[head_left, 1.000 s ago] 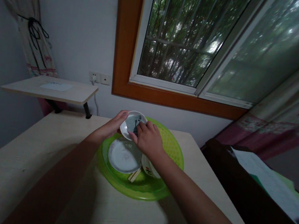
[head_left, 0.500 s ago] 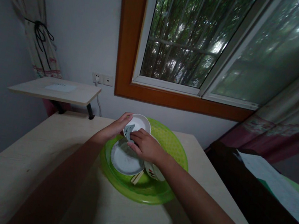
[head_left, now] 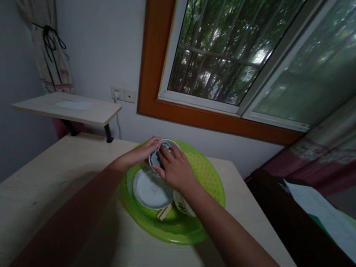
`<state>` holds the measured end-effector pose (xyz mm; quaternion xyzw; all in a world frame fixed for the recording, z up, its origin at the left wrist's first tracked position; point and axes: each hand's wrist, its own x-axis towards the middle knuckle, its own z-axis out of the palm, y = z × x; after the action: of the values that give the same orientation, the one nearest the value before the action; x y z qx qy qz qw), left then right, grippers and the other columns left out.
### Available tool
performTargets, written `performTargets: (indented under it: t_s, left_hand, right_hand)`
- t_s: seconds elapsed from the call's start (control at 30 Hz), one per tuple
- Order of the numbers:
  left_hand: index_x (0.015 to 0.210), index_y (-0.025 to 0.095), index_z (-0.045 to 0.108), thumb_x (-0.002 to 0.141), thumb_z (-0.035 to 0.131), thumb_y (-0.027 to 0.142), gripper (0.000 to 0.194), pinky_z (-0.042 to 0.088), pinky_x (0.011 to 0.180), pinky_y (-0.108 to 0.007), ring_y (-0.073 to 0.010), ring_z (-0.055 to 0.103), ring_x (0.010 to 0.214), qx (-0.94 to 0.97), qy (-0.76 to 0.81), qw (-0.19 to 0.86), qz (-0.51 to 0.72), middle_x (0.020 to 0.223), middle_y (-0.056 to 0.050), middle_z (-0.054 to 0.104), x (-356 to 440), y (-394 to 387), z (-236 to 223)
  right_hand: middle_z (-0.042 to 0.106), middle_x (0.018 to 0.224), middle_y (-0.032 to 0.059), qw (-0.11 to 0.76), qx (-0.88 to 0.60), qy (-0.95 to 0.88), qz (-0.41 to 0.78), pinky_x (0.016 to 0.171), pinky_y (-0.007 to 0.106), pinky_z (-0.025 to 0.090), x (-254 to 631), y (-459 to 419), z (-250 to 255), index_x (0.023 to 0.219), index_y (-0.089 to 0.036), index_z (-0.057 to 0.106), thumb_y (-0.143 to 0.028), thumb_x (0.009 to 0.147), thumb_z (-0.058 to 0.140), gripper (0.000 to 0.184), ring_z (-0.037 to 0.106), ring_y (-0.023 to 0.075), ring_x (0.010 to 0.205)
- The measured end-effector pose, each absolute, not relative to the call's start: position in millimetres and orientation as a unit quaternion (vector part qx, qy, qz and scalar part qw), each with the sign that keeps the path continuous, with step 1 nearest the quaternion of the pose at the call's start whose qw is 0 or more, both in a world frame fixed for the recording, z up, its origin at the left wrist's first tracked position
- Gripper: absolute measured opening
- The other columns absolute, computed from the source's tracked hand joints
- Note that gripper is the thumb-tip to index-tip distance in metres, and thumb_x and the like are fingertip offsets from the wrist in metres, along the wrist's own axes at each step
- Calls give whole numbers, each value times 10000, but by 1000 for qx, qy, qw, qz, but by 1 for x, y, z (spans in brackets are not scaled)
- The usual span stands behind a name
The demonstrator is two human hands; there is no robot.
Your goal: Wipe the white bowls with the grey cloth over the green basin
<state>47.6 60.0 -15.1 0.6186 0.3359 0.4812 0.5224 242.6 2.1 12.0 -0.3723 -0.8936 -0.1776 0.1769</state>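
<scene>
My left hand [head_left: 142, 151] grips the left rim of a white bowl [head_left: 172, 143], which is tilted toward me over a round green plastic basin [head_left: 167, 236]. Inside that bowl, the fingers of my right hand [head_left: 175, 165] press a grey-blue cloth [head_left: 155, 158] against its inner surface. Below the hands, a shallow white dish [head_left: 152, 191] lies in the basin. Partly hidden under my right wrist is a patterned bowl [head_left: 183, 206]. A few light wooden chopsticks [head_left: 164, 212] rest between the dish and that bowl.
The basin stands on a pale wooden table [head_left: 145, 262]. A raised shelf [head_left: 97, 114] with a paper sheet [head_left: 73, 104] is at the back left. Behind the table are a wall socket [head_left: 117, 93] and a window [head_left: 225, 42]. Papers [head_left: 328, 223] lie on a dark surface at right.
My right hand has shifted the cloth deeper into the bowl, where it now spreads over the inside. My left hand keeps its hold on the rim.
</scene>
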Motion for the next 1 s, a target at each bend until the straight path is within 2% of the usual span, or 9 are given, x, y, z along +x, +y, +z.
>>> performTargets:
  t_s: [0.1, 0.2, 0.33, 0.47, 0.63, 0.77, 0.87, 1.0]
  left_hand:
    - [1314, 245, 591, 984, 565, 602, 487, 543, 931, -345, -230, 618, 1148, 613, 340, 529, 479, 1268, -90, 640, 47, 59, -14]
    - [1329, 252, 572, 984, 558, 610, 498, 545, 859, -327, -225, 627, 1070, 603, 351, 530, 482, 1235, -86, 644, 46, 57, -10]
    - [1333, 254, 561, 985, 560, 601, 491, 527, 762, -301, -216, 618, 972, 594, 366, 529, 484, 1134, -71, 646, 45, 53, -6]
    - [1333, 261, 564, 972, 566, 617, 507, 512, 720, -295, -219, 610, 937, 590, 375, 528, 482, 1097, -67, 640, 44, 52, -5]
    - [1331, 255, 554, 975, 564, 618, 508, 523, 769, -301, -219, 613, 989, 592, 369, 525, 488, 1161, -75, 635, 44, 53, -6]
    - [1323, 246, 551, 988, 544, 608, 493, 525, 802, -308, -219, 612, 1014, 603, 370, 514, 485, 1190, -80, 627, 44, 54, -6]
    - [1308, 238, 560, 998, 538, 583, 464, 517, 873, -311, -216, 608, 1065, 609, 368, 503, 490, 1215, -82, 622, 44, 56, -7]
    - [1302, 255, 567, 985, 543, 629, 491, 516, 848, -303, -229, 620, 1087, 607, 368, 512, 483, 1211, -77, 618, 44, 57, -9]
  right_hand:
    - [608, 1500, 170, 170, -398, -880, -195, 1111, 517, 404, 244, 1, 16, 1434, -119, 647, -583, 1082, 424, 624, 477, 388, 1366]
    - [707, 1312, 197, 155, -424, -869, -203, 1005, 501, 436, 245, 0, 20, 1286, -110, 728, -576, 1085, 424, 592, 555, 370, 1233]
    - [765, 1032, 177, 141, -440, -863, -206, 919, 465, 436, 245, -2, 23, 1027, -120, 790, -546, 1101, 405, 580, 609, 339, 1086]
    - [776, 960, 155, 137, -426, -876, -181, 895, 430, 438, 244, -3, 22, 946, -130, 802, -539, 1104, 416, 584, 640, 301, 1003]
    - [769, 955, 132, 131, -358, -915, -134, 909, 390, 469, 245, -1, 19, 975, -123, 797, -465, 1111, 445, 509, 658, 261, 956]
    - [765, 1066, 125, 154, -300, -938, -76, 972, 376, 500, 246, 1, 15, 1115, -116, 770, -406, 1112, 462, 424, 663, 251, 1018]
    - [739, 1225, 145, 185, -269, -945, -36, 1039, 408, 512, 246, 2, 11, 1287, -111, 704, -387, 1106, 472, 403, 653, 271, 1126]
    - [678, 1356, 188, 207, -248, -946, -10, 1110, 470, 502, 245, 4, 4, 1391, -97, 621, -381, 1086, 509, 432, 617, 307, 1237]
